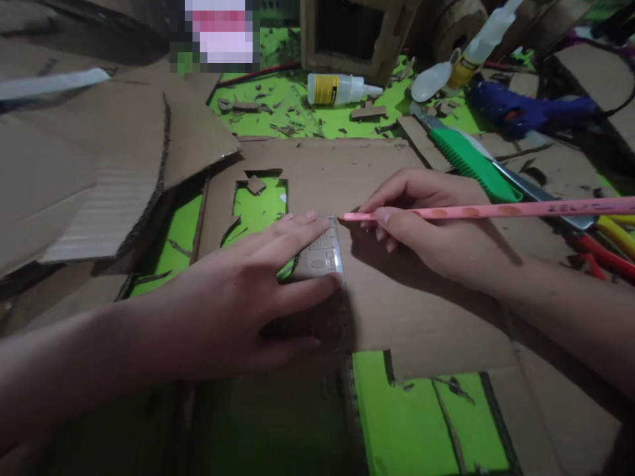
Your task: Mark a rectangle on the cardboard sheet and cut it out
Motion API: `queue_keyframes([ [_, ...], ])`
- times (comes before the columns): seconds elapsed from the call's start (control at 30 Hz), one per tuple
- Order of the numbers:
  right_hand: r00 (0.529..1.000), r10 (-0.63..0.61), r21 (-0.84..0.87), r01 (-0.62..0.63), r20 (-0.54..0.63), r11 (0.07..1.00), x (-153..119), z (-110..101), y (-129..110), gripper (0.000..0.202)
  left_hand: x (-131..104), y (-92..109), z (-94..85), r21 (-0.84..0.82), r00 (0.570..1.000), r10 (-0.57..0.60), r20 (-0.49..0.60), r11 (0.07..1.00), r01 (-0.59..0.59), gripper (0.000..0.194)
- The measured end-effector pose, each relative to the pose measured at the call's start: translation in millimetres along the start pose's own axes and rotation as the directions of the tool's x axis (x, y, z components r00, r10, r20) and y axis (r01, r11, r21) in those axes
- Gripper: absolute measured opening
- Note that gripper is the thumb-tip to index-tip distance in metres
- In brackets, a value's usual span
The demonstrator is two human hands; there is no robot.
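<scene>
A sheet of brown cardboard (307,158) with cut-out openings lies in front of me. On it rests a clear plastic ruler (325,254). My left hand (253,284) lies over the ruler with fingers stretched and spread, pressing it against the cardboard; part of the ruler is hidden under the fingers. Pinched in my right hand (426,228) is a pink pencil (516,208), held almost level. The pencil's tip is at the far end of the ruler, close to its edge. Whether the tip touches the cardboard I cannot tell.
Bent cardboard pieces (188,135) rise at the left. A glue bottle (332,89), a green cutter (471,162), scissors (546,192) and a blue glue gun (530,109) lie beyond and to the right. A cardboard box (391,39) stands at the back among scraps on the green surface.
</scene>
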State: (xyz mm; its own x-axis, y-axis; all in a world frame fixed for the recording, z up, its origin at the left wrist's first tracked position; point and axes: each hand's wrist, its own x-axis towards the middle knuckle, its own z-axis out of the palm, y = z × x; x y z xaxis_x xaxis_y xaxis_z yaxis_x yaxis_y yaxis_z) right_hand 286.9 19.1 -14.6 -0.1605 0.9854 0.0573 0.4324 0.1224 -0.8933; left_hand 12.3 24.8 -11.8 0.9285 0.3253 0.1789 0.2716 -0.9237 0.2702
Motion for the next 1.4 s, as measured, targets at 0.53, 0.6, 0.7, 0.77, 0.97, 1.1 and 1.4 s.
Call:
queue_keyframes([
  [0.53, 0.998, -0.049, 0.014, 0.048, 0.04, 0.999, 2.2, 0.6, 1.8, 0.012, -1.9, 0.2, -1.6, 0.01, 1.0, 0.009, 0.013, 1.0, -0.01, 0.036],
  [0.6, 0.998, -0.051, 0.003, 0.051, 0.043, 0.999, 2.3, 0.8, 1.5, 0.012, -1.7, 1.6, -1.3, 0.014, 1.0, 0.016, 0.007, 1.0, -0.016, 0.037],
  [0.7, 0.998, -0.05, -0.005, 0.05, 0.045, 0.999, 2.2, 0.8, 0.6, 0.013, 0.4, 3.0, -0.5, 0.006, 1.0, 0.017, -0.002, 1.0, -0.017, 0.036],
  [0.77, 0.998, -0.046, -0.003, 0.047, 0.048, 0.999, 1.9, 0.5, 0.2, 0.013, 2.0, 3.4, -0.6, -0.002, 1.0, 0.001, 0.007, 1.0, -0.001, 0.032],
  [0.97, 0.996, -0.054, -0.016, 0.055, 0.064, 0.998, 0.6, -0.7, 0.3, 0.013, -0.7, -0.3, 0.1, -0.031, 1.0, 0.006, 0.004, 1.0, -0.005, 0.032],
  [1.1, 0.996, -0.063, -0.039, 0.065, 0.057, 0.997, -0.4, 0.0, -0.4, 0.012, -3.7, -2.4, 3.1, -0.032, 1.0, 0.012, -0.021, 0.999, -0.013, 0.034],
  [1.4, 0.994, -0.075, -0.047, 0.08, 0.084, 0.996, -2.9, 0.3, 1.6, 0.015, -4.4, -0.8, 5.7, -0.027, 1.0, 0.014, -0.007, 1.0, -0.015, 0.031],
])
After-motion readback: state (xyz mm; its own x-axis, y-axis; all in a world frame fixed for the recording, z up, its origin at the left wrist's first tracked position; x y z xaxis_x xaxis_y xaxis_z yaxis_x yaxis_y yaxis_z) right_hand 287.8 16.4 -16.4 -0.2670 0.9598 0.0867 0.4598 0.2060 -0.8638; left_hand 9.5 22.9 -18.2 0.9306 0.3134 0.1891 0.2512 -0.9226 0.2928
